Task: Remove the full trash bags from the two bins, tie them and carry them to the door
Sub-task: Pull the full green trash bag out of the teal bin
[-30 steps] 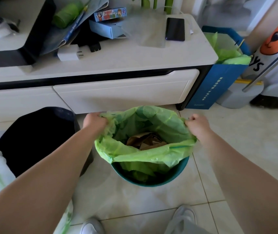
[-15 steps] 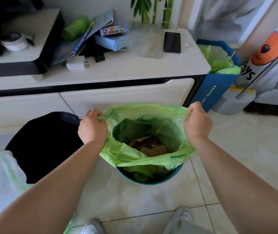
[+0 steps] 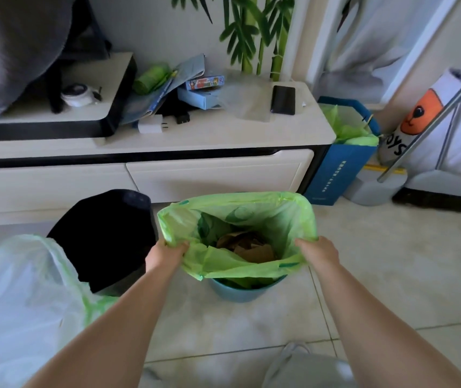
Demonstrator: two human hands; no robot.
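Both of your hands are gripping the rim of the green trash bag [image 3: 235,219]. Your left hand [image 3: 165,254] is pinching the rim at the bag's 9 o'clock side, fingers curled closed over the plastic. Your right hand [image 3: 319,254] is clamping the rim at the 3 o'clock side in the same closed grasp. Between the two hands the bag mouth is standing open and stretched wide, and brown paper waste [image 3: 249,246] is lying inside it. The bag's lower part is sitting in the teal bin [image 3: 240,292], whose rim is showing below the near edge of the plastic, at the bag's 6 o'clock.

At 9 o'clock from the teal bin, the black bin [image 3: 106,236] is standing just beside it on the tiled floor [image 3: 391,275]. At 8 o'clock from the black bin, a pale translucent trash bag [image 3: 22,303] with a green edge is filling the lower left of the view; whether it is tied cannot be told.

At 12 o'clock, the low white cabinet [image 3: 218,172] is running across the view, with a black phone [image 3: 283,99] lying on its top. At 2 o'clock from the green bag, a blue paper bag [image 3: 335,175] lined with green plastic is standing against the cabinet end, and a broom [image 3: 433,191] is resting near it.
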